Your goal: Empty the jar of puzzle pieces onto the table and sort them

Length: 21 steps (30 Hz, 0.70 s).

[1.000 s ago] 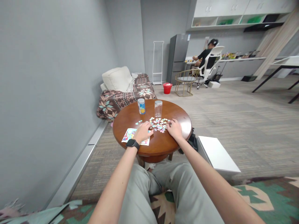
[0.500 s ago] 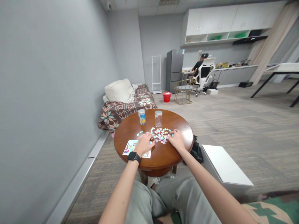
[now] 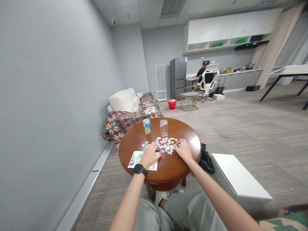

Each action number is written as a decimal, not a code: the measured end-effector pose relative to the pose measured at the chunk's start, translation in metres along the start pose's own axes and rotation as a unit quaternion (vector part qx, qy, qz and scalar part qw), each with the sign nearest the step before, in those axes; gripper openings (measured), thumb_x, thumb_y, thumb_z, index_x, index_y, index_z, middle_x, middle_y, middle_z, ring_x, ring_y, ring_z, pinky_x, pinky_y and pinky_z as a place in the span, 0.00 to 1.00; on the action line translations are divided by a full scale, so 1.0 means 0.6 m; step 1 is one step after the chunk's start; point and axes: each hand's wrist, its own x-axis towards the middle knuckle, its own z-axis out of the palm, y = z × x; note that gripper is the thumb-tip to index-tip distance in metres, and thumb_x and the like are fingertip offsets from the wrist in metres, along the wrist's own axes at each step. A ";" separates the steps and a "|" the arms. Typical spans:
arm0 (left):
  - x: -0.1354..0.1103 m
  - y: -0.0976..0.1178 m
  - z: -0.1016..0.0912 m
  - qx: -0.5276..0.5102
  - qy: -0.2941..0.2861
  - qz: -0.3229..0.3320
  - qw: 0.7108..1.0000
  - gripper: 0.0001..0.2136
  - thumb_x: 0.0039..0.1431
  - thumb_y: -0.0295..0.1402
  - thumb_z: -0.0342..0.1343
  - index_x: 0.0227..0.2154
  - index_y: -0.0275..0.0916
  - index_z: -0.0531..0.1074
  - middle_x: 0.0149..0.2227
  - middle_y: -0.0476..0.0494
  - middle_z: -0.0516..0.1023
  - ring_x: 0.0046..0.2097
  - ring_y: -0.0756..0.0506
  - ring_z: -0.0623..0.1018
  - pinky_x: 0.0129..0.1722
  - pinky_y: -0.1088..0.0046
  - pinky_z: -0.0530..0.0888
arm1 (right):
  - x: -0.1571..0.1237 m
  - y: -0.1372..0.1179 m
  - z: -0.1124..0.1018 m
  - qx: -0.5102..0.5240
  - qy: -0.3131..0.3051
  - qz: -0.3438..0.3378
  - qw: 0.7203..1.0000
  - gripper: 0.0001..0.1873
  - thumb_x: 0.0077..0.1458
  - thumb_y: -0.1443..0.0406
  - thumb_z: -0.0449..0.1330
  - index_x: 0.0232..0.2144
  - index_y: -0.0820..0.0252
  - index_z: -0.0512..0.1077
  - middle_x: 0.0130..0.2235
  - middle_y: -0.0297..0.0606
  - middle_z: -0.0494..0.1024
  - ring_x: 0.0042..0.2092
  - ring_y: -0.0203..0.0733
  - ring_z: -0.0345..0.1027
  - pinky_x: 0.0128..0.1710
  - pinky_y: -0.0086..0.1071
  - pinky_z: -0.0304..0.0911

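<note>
Small pastel jigsaw pieces (image 3: 167, 148) lie in a loose heap on the round brown table (image 3: 168, 171). My left hand (image 3: 149, 154), with a dark watch at its wrist, rests over a printed picture sheet (image 3: 134, 159) at the heap's left edge, thumb and fingers apart. On the other side, my right hand (image 3: 184, 150) is loosely curved at the heap's right edge, thumb apart from the fingers. I make out no piece held in either hand. Behind the heap stand a clear jar (image 3: 164, 129) and a blue-labelled can (image 3: 147, 127), both with silvery lids.
A white box (image 3: 240, 175) stands on the floor to the right, with a black bag (image 3: 207, 160) between it and the table. Beyond the table are a patterned sofa cover (image 3: 130, 122), a red bucket (image 3: 172, 104) and a person (image 3: 202, 75) seated at a counter.
The view has tilted up slightly, so everything sits lower in the picture. Both hands stay at the heap's edges with almost no movement of their own.
</note>
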 end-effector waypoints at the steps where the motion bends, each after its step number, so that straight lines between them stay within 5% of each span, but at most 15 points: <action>1: 0.000 0.001 -0.001 0.000 0.000 0.000 1.000 0.09 0.58 0.31 0.54 0.42 0.40 0.71 0.47 0.42 0.76 0.50 0.41 0.74 0.52 0.63 0.69 | -0.001 0.000 0.001 0.003 0.006 0.001 1.000 0.09 0.50 0.70 0.55 0.32 0.61 0.75 0.43 0.47 0.74 0.45 0.48 0.70 0.51 0.37 0.62; 7: -0.001 0.001 -0.001 -0.003 0.002 -0.002 1.000 0.09 0.59 0.31 0.53 0.42 0.40 0.71 0.46 0.42 0.76 0.50 0.42 0.75 0.52 0.63 0.70 | -0.003 0.000 0.004 0.018 0.011 0.018 1.000 0.07 0.51 0.67 0.56 0.29 0.60 0.75 0.47 0.50 0.73 0.49 0.51 0.69 0.52 0.39 0.62; 21: 0.000 -0.001 0.001 -0.002 0.004 0.005 1.000 0.08 0.57 0.30 0.53 0.40 0.40 0.71 0.45 0.42 0.76 0.49 0.42 0.75 0.51 0.62 0.70 | -0.001 -0.002 -0.003 0.091 0.026 -0.002 0.996 0.07 0.51 0.67 0.56 0.23 0.57 0.71 0.40 0.43 0.73 0.45 0.47 0.69 0.50 0.38 0.63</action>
